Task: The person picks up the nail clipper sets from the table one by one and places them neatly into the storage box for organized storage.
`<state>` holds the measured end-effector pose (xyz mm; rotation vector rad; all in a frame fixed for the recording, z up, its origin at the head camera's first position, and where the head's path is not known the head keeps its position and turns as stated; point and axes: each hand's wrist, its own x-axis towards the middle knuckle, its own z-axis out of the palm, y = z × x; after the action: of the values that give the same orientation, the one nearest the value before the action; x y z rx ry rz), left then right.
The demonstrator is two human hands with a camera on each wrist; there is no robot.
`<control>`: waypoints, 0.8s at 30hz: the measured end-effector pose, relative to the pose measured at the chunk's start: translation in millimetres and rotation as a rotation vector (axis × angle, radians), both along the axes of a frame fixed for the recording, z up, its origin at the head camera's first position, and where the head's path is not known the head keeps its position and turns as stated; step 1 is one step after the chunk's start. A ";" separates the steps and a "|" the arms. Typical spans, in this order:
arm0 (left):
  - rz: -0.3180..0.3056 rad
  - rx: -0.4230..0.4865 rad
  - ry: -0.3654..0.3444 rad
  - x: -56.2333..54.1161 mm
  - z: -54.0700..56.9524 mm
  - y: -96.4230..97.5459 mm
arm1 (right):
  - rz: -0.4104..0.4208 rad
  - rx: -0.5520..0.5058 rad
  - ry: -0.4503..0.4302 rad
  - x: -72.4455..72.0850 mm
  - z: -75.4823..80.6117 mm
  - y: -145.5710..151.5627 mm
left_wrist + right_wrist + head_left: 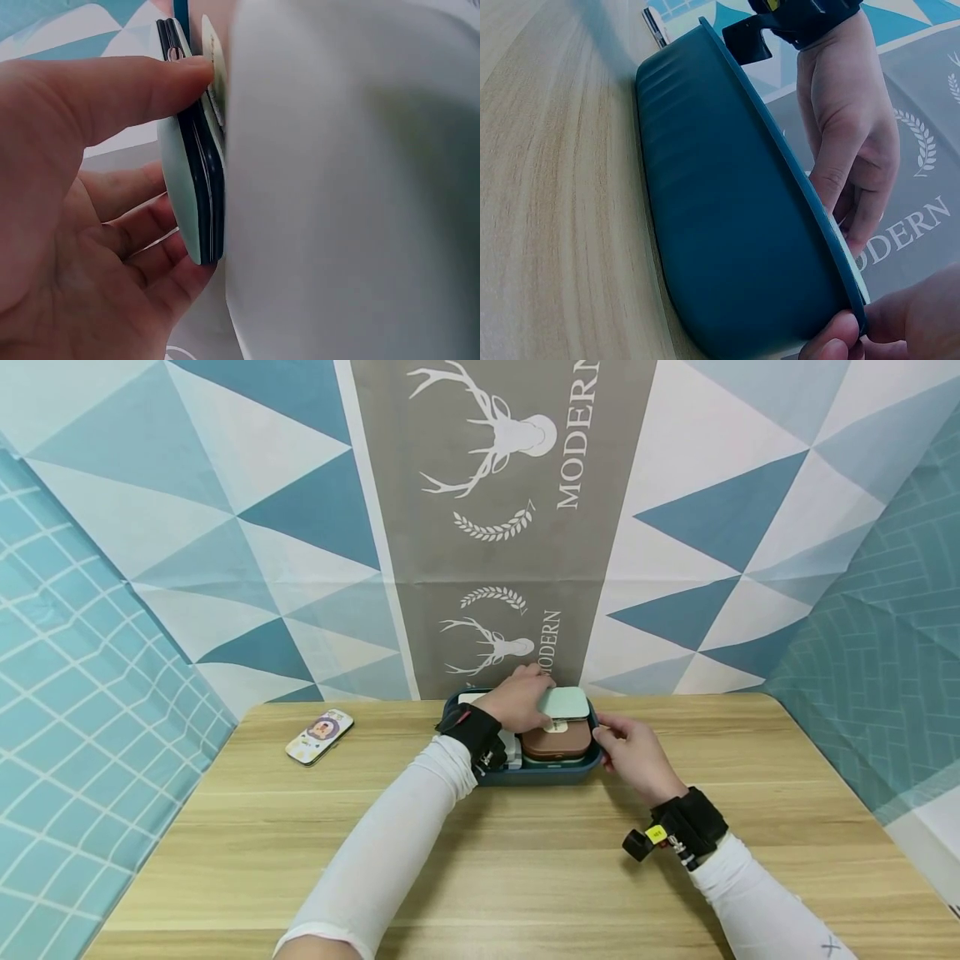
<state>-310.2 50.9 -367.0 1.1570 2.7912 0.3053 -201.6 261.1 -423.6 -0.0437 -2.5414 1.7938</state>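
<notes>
My left hand (519, 700) reaches into a dark blue basket (536, 774) and grips a flat mint-green case (566, 702) with rounded corners. Up close in the left wrist view, the thumb presses one face of this case (174, 172) near its dark rim while the fingers lie behind it. A brown case (557, 740) lies in the basket just in front, with a small pale tag by the left thumb. At the basket's right end, my right hand (633, 756) pinches the rim (784, 161) between thumb and fingers.
Other flat cases or packets fill the basket, partly hidden by the left hand and wrist. A white case (319, 737) with a round cartoon picture lies at the back left of the wooden table (540, 877). A patterned cloth wall (495, 552) rises right behind the basket.
</notes>
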 end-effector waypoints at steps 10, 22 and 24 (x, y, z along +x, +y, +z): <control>-0.003 -0.017 -0.016 -4.0 -1.8 0.7 | 0.003 0.003 0.006 -0.2 1.4 0.0; 0.001 -0.015 -0.023 -0.1 -1.3 0.0 | 0.005 0.006 0.009 -0.2 0.1 0.2; 0.005 -0.016 -0.028 1.2 -0.9 -0.3 | 0.005 0.008 0.008 -0.2 -0.2 0.1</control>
<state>-309.0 50.6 -367.9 1.1332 2.7674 0.2966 -201.8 261.3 -423.8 -0.0293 -2.5451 1.7817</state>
